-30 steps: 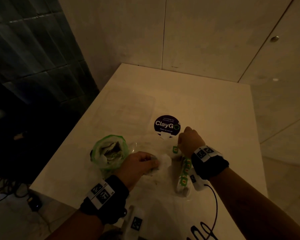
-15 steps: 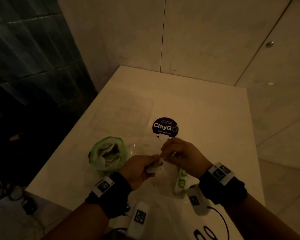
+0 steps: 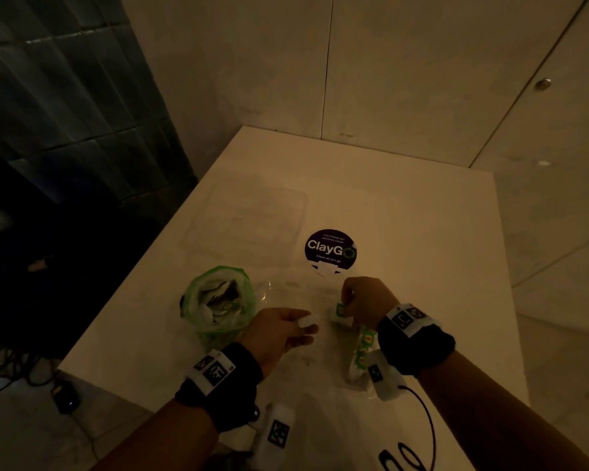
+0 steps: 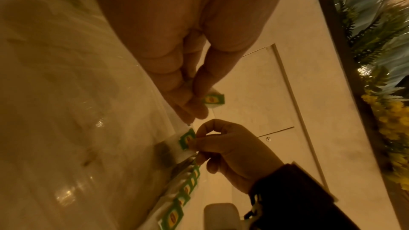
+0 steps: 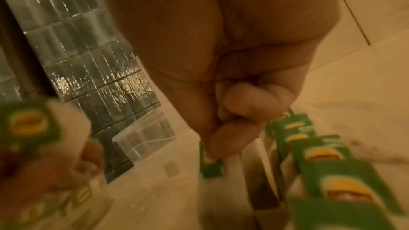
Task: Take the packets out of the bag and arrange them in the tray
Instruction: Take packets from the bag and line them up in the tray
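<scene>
**Hands part, one packet each**

Head view finds our hands drawn apart over the table (image 3: pixel 405 215), where half a second ago they met; our left hand (image 3: pixel 279 329) pinches one white packet (image 3: pixel 308 321), our right hand (image 3: pixel 364 299) pinches a second packet (image 3: pixel 340 309) by its green tag; a row of packets (image 3: pixel 363 351) lies beside the right wrist; the green-rimmed bag (image 3: pixel 218 300) sits open at left, still holding contents; we judge the clear tray (image 3: pixel 252 222) beyond remains unfilled.
</scene>
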{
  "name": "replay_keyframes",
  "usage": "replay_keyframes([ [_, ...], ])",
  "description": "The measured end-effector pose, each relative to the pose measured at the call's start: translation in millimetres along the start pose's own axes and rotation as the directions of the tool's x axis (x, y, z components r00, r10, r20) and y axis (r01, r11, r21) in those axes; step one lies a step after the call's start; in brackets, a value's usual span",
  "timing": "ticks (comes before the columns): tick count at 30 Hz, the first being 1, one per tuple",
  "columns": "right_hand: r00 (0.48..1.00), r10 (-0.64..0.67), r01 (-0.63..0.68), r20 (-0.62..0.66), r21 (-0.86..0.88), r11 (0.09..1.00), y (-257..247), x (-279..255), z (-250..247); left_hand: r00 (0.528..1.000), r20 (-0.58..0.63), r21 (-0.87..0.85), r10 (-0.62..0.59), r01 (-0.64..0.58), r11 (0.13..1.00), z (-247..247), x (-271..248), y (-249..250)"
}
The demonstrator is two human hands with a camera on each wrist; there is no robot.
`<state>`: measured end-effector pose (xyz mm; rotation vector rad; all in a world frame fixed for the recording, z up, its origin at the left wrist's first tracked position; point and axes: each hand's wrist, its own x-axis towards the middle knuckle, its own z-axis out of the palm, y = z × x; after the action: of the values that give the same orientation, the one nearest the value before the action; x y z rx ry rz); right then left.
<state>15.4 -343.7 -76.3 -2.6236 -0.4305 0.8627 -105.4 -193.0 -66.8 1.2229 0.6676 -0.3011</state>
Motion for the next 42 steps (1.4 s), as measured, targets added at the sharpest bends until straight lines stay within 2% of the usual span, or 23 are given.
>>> replay_keyframes([
  [5, 0.995, -0.010, -0.004, -0.099, -0.142, 0.990, -1.2, -2.7, 1.0, 1.000, 0.029, -0.062, -0.002, 0.003, 0.998, -2.2, 1.6, -3.5],
  [9, 0.993, -0.022, 0.001, -0.116, -0.182, 0.983, -2.6, -8.0, -2.0, 1.000, 0.017, 0.092, 0.007, -0.008, 0.996, -0.2, 2.7, -3.6],
  [11, 0.984, -0.034, 0.012, -0.177, -0.127, 0.992, 0.4, -13.6, -8.7, 1.000, 0.024, 0.123, 0.013, -0.016, 0.992, 1.6, 2.9, -1.9],
  [13, 0.971, -0.082, 0.087, -0.226, 0.015, 0.996, 3.8, -24.1, -18.8, 0.998, 0.050, 0.160, 0.025, -0.033, 0.987, 3.3, 3.0, -0.8],
  [14, 0.968, -0.120, 0.146, -0.221, 0.106, 0.984, 4.5, -31.4, -24.1, 0.998, 0.058, 0.192, 0.034, -0.044, 0.980, 4.4, 2.8, -0.2],
  [16, 0.970, -0.208, 0.234, -0.128, 0.246, 0.941, 2.2, -48.1, -32.4, 0.996, 0.073, 0.264, 0.053, -0.070, 0.962, 7.0, 3.6, 0.1],
  [18, 0.957, -0.289, 0.287, -0.020, 0.206, 0.936, -1.6, -57.4, -32.4, 0.993, 0.098, 0.327, 0.069, -0.097, 0.940, 10.2, 4.5, 0.4],
  [20, 0.950, -0.313, 0.310, 0.006, 0.120, 0.943, -3.7, -58.3, -26.2, 0.987, 0.143, 0.381, 0.069, -0.119, 0.917, 12.9, 4.7, 0.9],
  [23, 0.958, -0.285, 0.287, -0.045, 0.072, 0.955, -1.1, -56.0, -21.2, 0.977, 0.203, 0.452, 0.057, -0.145, 0.880, 15.1, 4.1, 0.9],
  [26, 0.974, -0.212, 0.215, -0.077, 0.040, 0.976, 6.5, -49.5, -23.3, 0.985, 0.170, 0.527, 0.026, -0.113, 0.842, 12.8, 4.3, 0.0],
  [29, 0.991, -0.129, 0.129, -0.029, -0.005, 0.992, 14.3, -34.8, -20.0, 0.993, 0.113, 0.586, 0.019, -0.082, 0.806, 6.7, 4.5, -2.6],
  [34, 0.993, -0.088, 0.098, 0.085, -0.124, 0.987, 11.7, -18.7, -5.7, 0.996, 0.087, 0.610, 0.006, -0.058, 0.790, -1.9, -0.1, -5.7],
  [42, 0.998, -0.063, 0.065, 0.015, -0.237, 0.969, 8.5, -9.2, 1.0, 0.994, 0.105, 0.604, 0.021, -0.080, 0.793, -5.1, -8.3, -7.0],
])
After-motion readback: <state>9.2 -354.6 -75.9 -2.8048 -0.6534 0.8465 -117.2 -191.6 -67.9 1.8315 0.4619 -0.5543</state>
